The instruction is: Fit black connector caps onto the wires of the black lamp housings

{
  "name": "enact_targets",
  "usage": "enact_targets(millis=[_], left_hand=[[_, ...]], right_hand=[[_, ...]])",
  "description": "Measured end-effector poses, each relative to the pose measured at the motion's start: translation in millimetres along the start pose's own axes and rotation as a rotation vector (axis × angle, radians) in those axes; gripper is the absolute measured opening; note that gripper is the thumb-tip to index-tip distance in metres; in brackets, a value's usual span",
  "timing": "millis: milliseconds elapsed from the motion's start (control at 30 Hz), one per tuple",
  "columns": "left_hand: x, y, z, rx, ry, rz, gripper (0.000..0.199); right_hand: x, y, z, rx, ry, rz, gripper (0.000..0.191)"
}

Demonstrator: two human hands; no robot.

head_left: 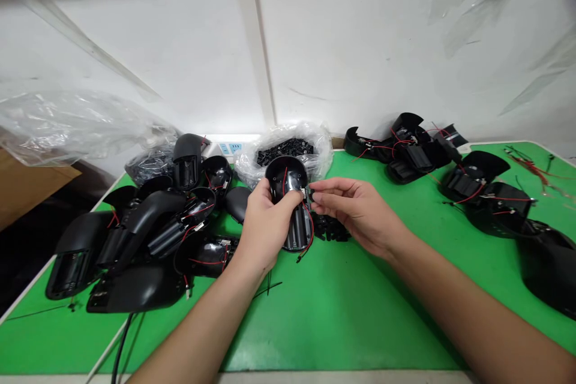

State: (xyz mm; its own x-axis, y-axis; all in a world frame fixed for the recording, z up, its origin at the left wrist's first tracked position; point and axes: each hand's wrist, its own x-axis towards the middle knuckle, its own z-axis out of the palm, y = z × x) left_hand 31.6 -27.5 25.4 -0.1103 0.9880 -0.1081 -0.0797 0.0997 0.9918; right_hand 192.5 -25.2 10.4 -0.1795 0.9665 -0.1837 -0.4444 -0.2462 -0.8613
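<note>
Black glossy plastic shell (287, 179) with trailing red wires (308, 234) sits gripped in the left hand (265, 228) over the green work mat (342, 312), its long axis pointing away from the person, rounded end toward the wall. The right hand (360, 210) pinches narrowly at its right edge.

Black plastic housing (286, 177), interior up, red wire (310, 237) loose at rt side.

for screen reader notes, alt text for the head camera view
Two bare hands over a green bench: the left hand holds a black plastic housing trailing red wires, the right hand's fingers pinch close by its edge. Similar wired housings lie heaped to both sides, with a clear bag of small black parts behind.
</note>
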Motion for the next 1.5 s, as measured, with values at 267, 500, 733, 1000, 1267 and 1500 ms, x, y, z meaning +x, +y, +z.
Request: enact_targets(millis=[267,500,733,1000,1267,1500], left_hand=[[-0.2,-1.7,-0.6,0.08,-0.039,0.087,0.02],[2.5,-1.8,-1.7,0.098,-0.063,0.116,0.025],[0.8,-1.7,-0.6,0.126,-0.064,0.133,0.026],[0.5,-2.0,-1.7,0.041,-0.064,0.04,0.026],[-2.8,8.6,-0.7,-0.133,-0.071,-0.067,0.032],[-6.1,9.4,-0.3,-0.199,-0.131,-0.132,0.046]], right_hand=[[0.4,2.5,-1.7,-0.058,0.006,-0.023,0.033],[-0.6,-1.6,0.5,-0.093,0.047,0.002,0.041],[-1.0,-1.8,1.0,-0.12,0.045,-0.021,0.038],[-1.9,0.7,-1.1,-0.14,0.036,-0.058,0.034],[-3.4,-0.8,4.3,-0.034,-0.005,-0.056,0.039],[-6.2,0.1,6.2,-0.015,0.006,-0.032,0.044]])
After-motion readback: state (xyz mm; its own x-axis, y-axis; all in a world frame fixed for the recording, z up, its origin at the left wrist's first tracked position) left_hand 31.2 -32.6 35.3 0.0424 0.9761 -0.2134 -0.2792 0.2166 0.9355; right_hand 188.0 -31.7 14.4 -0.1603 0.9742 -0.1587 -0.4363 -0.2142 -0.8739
